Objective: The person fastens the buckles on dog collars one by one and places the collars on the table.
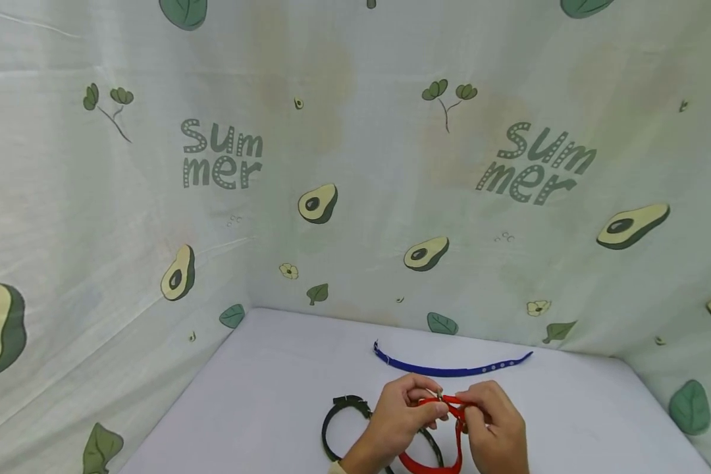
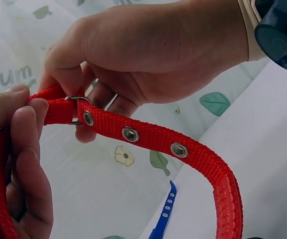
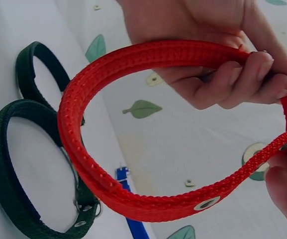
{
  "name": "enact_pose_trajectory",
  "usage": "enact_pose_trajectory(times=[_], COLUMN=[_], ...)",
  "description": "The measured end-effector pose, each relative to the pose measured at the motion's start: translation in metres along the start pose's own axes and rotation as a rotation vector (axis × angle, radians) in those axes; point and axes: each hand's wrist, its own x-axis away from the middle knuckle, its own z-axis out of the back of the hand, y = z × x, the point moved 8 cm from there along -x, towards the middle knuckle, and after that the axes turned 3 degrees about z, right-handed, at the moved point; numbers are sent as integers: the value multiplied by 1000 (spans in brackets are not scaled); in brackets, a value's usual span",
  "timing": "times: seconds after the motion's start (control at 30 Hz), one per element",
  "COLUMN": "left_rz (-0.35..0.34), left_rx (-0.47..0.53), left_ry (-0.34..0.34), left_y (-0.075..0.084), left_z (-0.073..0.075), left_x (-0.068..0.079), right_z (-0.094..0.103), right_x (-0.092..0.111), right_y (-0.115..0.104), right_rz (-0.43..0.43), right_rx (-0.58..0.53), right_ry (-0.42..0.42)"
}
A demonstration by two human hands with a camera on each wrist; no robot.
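Note:
Both hands hold a red pet collar (image 1: 429,468), with metal eyelets and a padded band, above the white table. My left hand (image 1: 394,411) pinches the strap beside a metal loop (image 2: 76,101), thumb and fingers together. In the left wrist view its fingers (image 2: 30,134) come in from the left edge. My right hand (image 1: 498,421) grips the red strap close by, its fingertips near the same loop. The padded band (image 3: 78,114) hangs as a wide curve below the hands. Part of the fastening is hidden behind fingers.
On the table (image 1: 261,395), dark green collar loops (image 1: 324,431) lie to the left and below the hands. A blue collar (image 1: 438,372) lies stretched out beyond them, buckle end at left. A curtain (image 1: 361,151) printed with avocados stands behind and beside the table.

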Motion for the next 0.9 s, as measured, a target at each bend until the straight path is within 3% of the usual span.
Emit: enact_pose_trajectory(times=[0.27,0.47,0.73,0.8,0.9], left_rz=[25,27,54,70,84], left_rx=[-29,26,70,66,51], left_ry=[0,-34,-17,8,50], left_y=[-4,-9,-13,-13,-14], left_z=[3,1,2,3,6], left_x=[1,1,0,-1,-4], right_z=[-2,-3,-5,-9,-16], right_x=[7,11,13,11,6], right_y=[-4,-9,-9,-7,-2], right_rz=[178,306,268,207,45], right_rx=[-39,-92,-75,-110,-192], right_ry=[40,60,2,-47,-132])
